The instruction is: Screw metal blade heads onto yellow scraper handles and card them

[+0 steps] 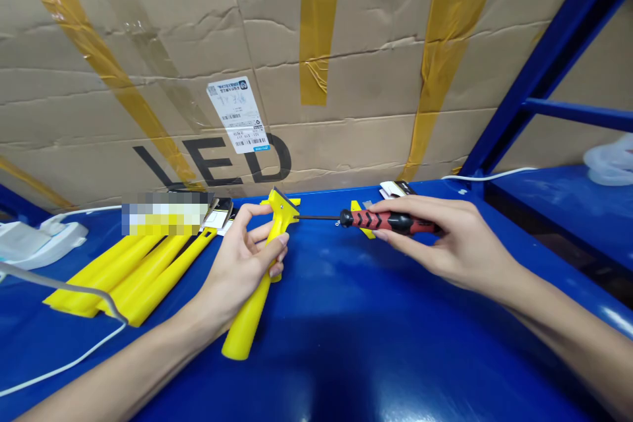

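My left hand (247, 254) is closed around a yellow scraper (243, 326), its head with a dark blade edge pointing up and its handle slanting down toward me. In my right hand (452, 237) is a screwdriver (386, 220) with a red and black grip. The screwdriver's dark shaft runs level to the left, and its tip meets the side of the scraper head; whether it sits in a screw is too small to tell. Behind the screwdriver a small yellow piece (357, 208) lies on the blue surface, partly hidden.
Several yellow handles (163, 277) with cards lie at the left, crossed by a white cable (64, 366). A large cardboard box (366, 132) stands at the back of the blue surface (356, 343). A blue metal post (534, 72) rises at the right. Folded card (395, 189) lies behind my right hand.
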The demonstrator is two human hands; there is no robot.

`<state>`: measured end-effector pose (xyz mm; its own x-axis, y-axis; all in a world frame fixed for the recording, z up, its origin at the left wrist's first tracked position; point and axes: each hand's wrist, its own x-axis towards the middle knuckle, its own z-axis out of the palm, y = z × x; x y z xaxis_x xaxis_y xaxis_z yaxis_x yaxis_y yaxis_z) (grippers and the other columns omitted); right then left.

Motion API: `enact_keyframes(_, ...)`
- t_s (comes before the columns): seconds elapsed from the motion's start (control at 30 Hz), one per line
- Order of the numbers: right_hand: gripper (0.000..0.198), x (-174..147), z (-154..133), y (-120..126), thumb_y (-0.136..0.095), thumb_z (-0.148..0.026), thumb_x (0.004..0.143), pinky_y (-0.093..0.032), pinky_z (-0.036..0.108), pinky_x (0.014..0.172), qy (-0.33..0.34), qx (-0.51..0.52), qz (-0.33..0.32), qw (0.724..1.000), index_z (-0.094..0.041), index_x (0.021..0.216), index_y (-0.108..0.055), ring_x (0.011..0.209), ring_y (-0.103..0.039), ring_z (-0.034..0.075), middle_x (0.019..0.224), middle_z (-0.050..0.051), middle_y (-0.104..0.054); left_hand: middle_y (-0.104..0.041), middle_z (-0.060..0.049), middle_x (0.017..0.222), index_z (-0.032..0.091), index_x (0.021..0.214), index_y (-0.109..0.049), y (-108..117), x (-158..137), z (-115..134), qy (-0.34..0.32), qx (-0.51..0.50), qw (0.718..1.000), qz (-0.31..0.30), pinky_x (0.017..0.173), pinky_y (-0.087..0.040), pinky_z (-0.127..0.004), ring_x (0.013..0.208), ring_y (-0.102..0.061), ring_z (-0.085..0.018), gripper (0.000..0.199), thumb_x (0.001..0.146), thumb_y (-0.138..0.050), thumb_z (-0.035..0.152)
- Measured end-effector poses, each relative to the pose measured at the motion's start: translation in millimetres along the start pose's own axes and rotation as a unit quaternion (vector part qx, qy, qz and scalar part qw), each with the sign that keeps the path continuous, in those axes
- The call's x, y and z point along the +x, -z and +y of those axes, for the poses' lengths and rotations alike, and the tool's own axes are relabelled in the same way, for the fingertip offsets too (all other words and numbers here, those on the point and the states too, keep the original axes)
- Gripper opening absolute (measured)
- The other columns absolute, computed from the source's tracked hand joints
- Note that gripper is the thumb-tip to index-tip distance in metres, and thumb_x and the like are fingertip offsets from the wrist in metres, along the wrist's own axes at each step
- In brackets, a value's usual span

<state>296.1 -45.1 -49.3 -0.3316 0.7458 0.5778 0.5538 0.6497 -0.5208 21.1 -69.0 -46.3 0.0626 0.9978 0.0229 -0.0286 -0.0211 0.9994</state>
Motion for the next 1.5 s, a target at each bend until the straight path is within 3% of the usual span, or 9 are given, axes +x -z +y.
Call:
enact_keyframes(0.1,0.031,0,-5,-5,-0.072,-0.043,0.086,-0.045,0.03,0.049,-0.109,0.059,-0.006,0.992,-0.024,0.111,-0.075,0.052,-0.055,0.014,0.074,0.003,-0.071,-0.058,0.007,0.067,0.027,0.106,-0.042,-1,0,0,0.005,-0.008,1.0,-0.004,0.046,-0.038,-0.018,0.051,-0.044,-0.007,0.043,0.08,-0.076,0.022)
enact_keyframes(0.2,0.037,2,-11,-7,-0.074,-0.049,0.081,-0.038,0.026,0.039,-0.217,0.143,-0.009,0.966,-0.02,0.106,-0.075,0.041,-0.048,0.011,0.057,-0.001,-0.061,-0.058,0.007,0.066,0.027,0.104,-0.041,-1,-1,0,0.002,-0.003,1.0,-0.007,0.045,-0.038,-0.018,0.051,-0.045,-0.007,0.043,0.08,-0.076,0.022)
enact_keyframes(0.4,0.044,6,-7,-7,-0.078,-0.053,0.076,-0.035,0.023,0.035,-0.306,0.244,-0.005,0.92,-0.016,0.099,-0.075,0.039,-0.046,0.009,0.059,0.003,-0.065,-0.056,0.008,0.065,0.026,0.105,-0.042,-2,0,4,0.009,-0.002,1.0,-0.009,0.045,-0.037,-0.017,0.051,-0.043,-0.008,0.043,0.08,-0.077,0.024)
enact_keyframes(0.53,0.041,7,2,-2,-0.082,-0.049,0.073,-0.041,0.024,0.04,-0.286,0.261,0.037,0.921,-0.016,0.096,-0.076,0.044,-0.053,0.012,0.054,0.001,-0.062,-0.058,0.006,0.066,0.027,0.11,-0.042,-1,0,11,0.025,-0.005,0.999,-0.022,0.046,-0.039,-0.018,0.051,-0.045,-0.008,0.044,0.082,-0.075,0.025)
enact_keyframes(0.67,0.031,6,7,3,-0.083,-0.041,0.074,-0.047,0.026,0.049,-0.231,0.263,0.076,0.934,-0.019,0.095,-0.077,0.051,-0.058,0.012,0.065,0.002,-0.069,-0.059,0.004,0.068,0.026,0.113,-0.044,1,0,12,0.062,-0.037,0.997,-0.031,0.046,-0.037,-0.017,0.052,-0.046,-0.007,0.044,0.082,-0.075,0.022)
enact_keyframes(0.77,0.025,3,8,4,-0.082,-0.037,0.077,-0.048,0.027,0.051,-0.201,0.247,0.079,0.945,-0.022,0.096,-0.079,0.053,-0.059,0.012,0.072,0.003,-0.072,-0.059,0.004,0.068,0.025,0.113,-0.045,2,0,11,0.088,-0.069,0.993,-0.04,0.045,-0.034,-0.015,0.054,-0.047,-0.007,0.044,0.082,-0.075,0.02)
enact_keyframes(1.0,0.021,1,5,2,-0.081,-0.035,0.079,-0.046,0.025,0.048,-0.181,0.221,0.078,0.955,-0.022,0.096,-0.078,0.05,-0.057,0.011,0.066,0.001,-0.069,-0.058,0.003,0.069,0.024,0.111,-0.045,-1,-1,12,0.114,-0.084,0.989,-0.043,0.045,-0.034,-0.014,0.055,-0.048,-0.007,0.045,0.081,-0.076,0.018)
enact_keyframes(1.5,0.021,5,-4,1,-0.08,-0.035,0.079,-0.049,0.024,0.046,-0.166,0.195,0.076,0.964,-0.022,0.095,-0.078,0.047,-0.059,0.011,0.061,0.0,-0.068,-0.057,0.003,0.07,0.024,0.111,-0.047,-3,-3,13,0.116,-0.094,0.988,-0.032,0.044,-0.032,-0.013,0.056,-0.049,-0.007,0.048,0.077,-0.081,0.022)
